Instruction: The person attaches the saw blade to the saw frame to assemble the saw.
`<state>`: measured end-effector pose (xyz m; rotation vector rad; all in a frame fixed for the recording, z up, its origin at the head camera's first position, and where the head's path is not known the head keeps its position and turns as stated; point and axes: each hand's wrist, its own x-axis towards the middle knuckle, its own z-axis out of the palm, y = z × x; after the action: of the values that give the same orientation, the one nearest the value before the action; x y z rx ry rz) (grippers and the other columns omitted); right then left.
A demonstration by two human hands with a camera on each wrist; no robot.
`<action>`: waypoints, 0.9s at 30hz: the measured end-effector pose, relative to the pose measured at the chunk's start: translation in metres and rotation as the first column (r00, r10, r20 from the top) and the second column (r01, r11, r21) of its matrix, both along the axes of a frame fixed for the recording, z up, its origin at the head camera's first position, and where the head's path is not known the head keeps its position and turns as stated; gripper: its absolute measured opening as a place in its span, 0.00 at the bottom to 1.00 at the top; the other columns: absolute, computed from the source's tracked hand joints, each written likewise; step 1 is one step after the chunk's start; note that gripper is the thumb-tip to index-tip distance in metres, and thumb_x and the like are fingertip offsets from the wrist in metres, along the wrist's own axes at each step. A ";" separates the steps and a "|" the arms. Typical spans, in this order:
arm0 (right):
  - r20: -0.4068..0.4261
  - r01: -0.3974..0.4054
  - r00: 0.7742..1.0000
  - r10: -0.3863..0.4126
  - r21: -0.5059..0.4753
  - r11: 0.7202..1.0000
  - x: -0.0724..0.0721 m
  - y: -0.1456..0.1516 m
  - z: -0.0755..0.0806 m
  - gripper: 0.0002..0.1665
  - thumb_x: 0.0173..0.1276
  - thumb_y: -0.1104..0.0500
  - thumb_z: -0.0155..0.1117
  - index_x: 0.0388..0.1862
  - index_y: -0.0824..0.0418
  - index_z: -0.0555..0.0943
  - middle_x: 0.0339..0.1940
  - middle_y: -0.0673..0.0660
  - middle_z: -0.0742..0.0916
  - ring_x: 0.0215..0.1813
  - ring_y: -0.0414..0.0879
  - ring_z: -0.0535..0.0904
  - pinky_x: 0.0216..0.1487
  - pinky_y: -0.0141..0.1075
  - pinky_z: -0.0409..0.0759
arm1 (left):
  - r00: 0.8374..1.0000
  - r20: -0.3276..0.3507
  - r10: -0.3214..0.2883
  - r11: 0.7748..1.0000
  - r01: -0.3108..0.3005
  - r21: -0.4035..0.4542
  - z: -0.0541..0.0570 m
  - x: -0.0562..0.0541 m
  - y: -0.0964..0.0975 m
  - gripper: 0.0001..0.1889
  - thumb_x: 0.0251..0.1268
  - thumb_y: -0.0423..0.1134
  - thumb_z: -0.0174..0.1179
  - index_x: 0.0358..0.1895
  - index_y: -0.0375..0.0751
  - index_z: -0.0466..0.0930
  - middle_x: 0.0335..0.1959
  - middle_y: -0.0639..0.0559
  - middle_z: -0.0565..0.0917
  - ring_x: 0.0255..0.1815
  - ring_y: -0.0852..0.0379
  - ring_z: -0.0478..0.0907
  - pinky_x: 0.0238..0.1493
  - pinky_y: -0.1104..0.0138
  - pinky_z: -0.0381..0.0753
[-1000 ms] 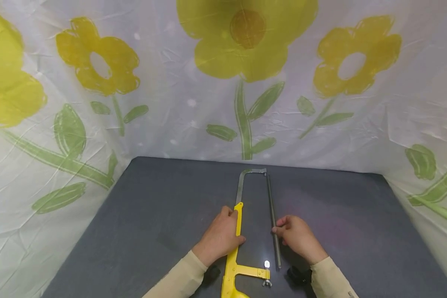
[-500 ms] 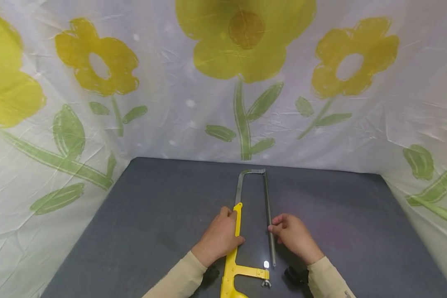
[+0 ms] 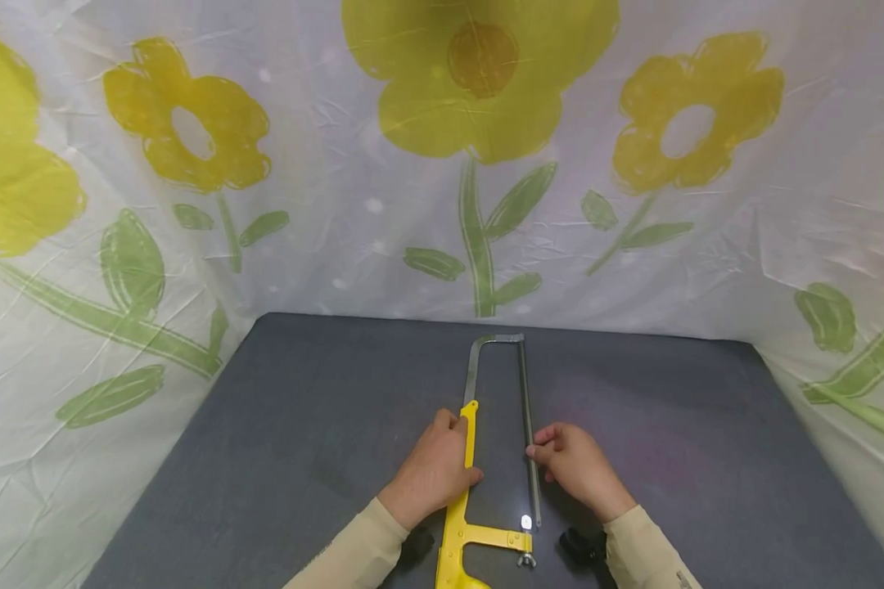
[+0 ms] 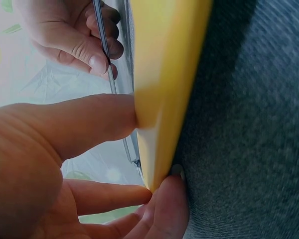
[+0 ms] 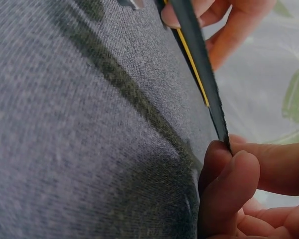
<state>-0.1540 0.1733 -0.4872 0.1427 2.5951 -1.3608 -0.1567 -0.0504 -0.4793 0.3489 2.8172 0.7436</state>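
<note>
A hacksaw frame [image 3: 453, 523] with a yellow body and a bent silver front lies on the dark table. My left hand [image 3: 430, 470] grips its yellow spine, thumb on the near side and fingers around the far side in the left wrist view [image 4: 162, 99]. Between thumb and fingers my right hand [image 3: 578, 466] pinches a thin hacksaw blade [image 3: 530, 470] around its middle. In the right wrist view, the toothed edge of the blade [image 5: 204, 69] shows. The blade's far end meets the frame's silver tip; its near end sits just right of the silver pin [image 3: 526, 522] above the wing nut [image 3: 526, 560].
The dark cloth-covered table [image 3: 339, 409] extends around both hands. A white curtain with yellow flowers [image 3: 324, 204] hangs behind it and at both sides. Black wrist gear [image 3: 582, 546] shows beneath the right wrist.
My right hand has shifted the blade left, bringing its far end to the frame's tip and its near end closer to the pin. The left hand keeps its grip on the frame.
</note>
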 end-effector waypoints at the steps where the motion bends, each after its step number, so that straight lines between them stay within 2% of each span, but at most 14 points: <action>1: -0.001 0.000 1.000 0.000 0.002 1.000 0.000 0.000 0.000 0.10 0.74 0.60 0.72 0.45 0.66 0.83 0.23 0.53 0.85 0.25 0.46 0.79 0.30 0.38 0.72 | 1.000 -0.001 0.000 1.000 0.000 0.001 0.000 0.000 0.000 0.44 0.60 0.40 0.81 0.77 0.26 0.71 0.65 0.38 0.74 0.40 0.56 0.75 0.39 0.66 0.83; 10: 0.027 0.008 1.000 -0.008 0.006 1.000 -0.003 -0.001 0.000 0.11 0.75 0.58 0.71 0.46 0.65 0.83 0.24 0.54 0.84 0.26 0.47 0.79 0.31 0.39 0.72 | 1.000 -0.011 0.002 1.000 -0.002 0.009 0.001 0.000 0.000 0.43 0.60 0.39 0.81 0.76 0.26 0.72 0.65 0.38 0.74 0.41 0.55 0.76 0.39 0.66 0.84; 27: 0.036 0.010 0.999 -0.010 0.009 1.000 -0.003 -0.001 0.000 0.11 0.74 0.59 0.71 0.47 0.66 0.84 0.27 0.55 0.86 0.26 0.46 0.80 0.31 0.39 0.73 | 1.000 0.015 0.026 1.000 -0.026 -0.001 0.001 0.001 0.003 0.44 0.60 0.40 0.81 0.78 0.27 0.71 0.66 0.38 0.74 0.42 0.55 0.76 0.40 0.65 0.86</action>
<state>-0.1570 0.1727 -0.4869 0.1800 2.5746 -1.3380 -0.1557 -0.0474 -0.4779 0.3053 2.8128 0.7470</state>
